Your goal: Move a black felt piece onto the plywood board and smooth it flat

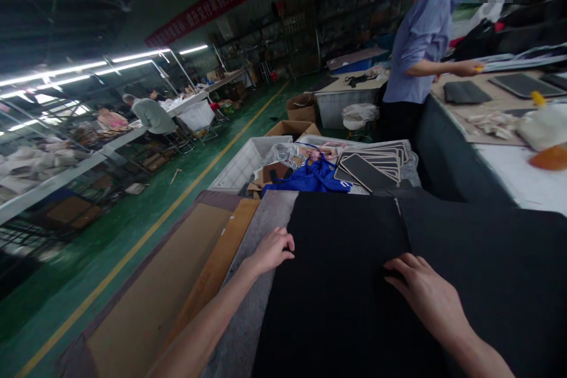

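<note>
A large black fabric sheet (pixel 345 260) lies on a grey table (pixel 266 212) in front of me, with a second black sheet (pixel 487 260) beside it on the right. My left hand (pixel 272 250) curls its fingers over the left edge of the near sheet. My right hand (pixel 425 292) lies flat, palm down, on the sheet close to the seam between the two pieces, fingers spread and holding nothing.
Brown boards (pixel 177 271) lean at the table's left. Beyond the table are white bins (pixel 245 162), a blue cloth (pixel 310 180) and a stack of dark mats (pixel 374 165). A person in a blue shirt (pixel 420 53) works at the right-hand bench (pixel 509 165). Other people sit far left across the green aisle (pixel 146 212).
</note>
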A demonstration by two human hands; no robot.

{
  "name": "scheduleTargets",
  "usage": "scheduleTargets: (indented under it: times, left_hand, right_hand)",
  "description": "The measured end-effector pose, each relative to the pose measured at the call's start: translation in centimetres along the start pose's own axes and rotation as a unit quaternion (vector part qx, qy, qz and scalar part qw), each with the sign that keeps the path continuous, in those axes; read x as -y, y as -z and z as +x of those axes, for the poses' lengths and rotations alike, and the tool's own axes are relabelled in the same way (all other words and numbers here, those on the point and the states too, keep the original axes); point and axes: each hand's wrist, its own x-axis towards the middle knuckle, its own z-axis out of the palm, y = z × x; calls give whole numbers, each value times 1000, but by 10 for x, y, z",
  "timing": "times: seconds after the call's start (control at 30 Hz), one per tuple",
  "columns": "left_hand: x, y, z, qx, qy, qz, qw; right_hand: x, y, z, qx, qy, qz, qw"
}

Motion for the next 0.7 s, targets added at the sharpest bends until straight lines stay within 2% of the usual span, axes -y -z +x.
scheduleTargets:
  times: [0.2, 0.37, 0.7]
  left_hand:
    - [-5, 7, 0, 13, -21, -8, 1000]
    - [-10, 5, -9, 13, -10, -25, 1000]
    - [3, -4, -4, 17, 46, -132, 990]
  right_hand:
    - [4, 5, 4, 8, 5, 0, 1000]
    - [2, 4, 10, 20, 20, 5, 1000]
    - [-3, 7, 24, 83, 25, 9, 996]
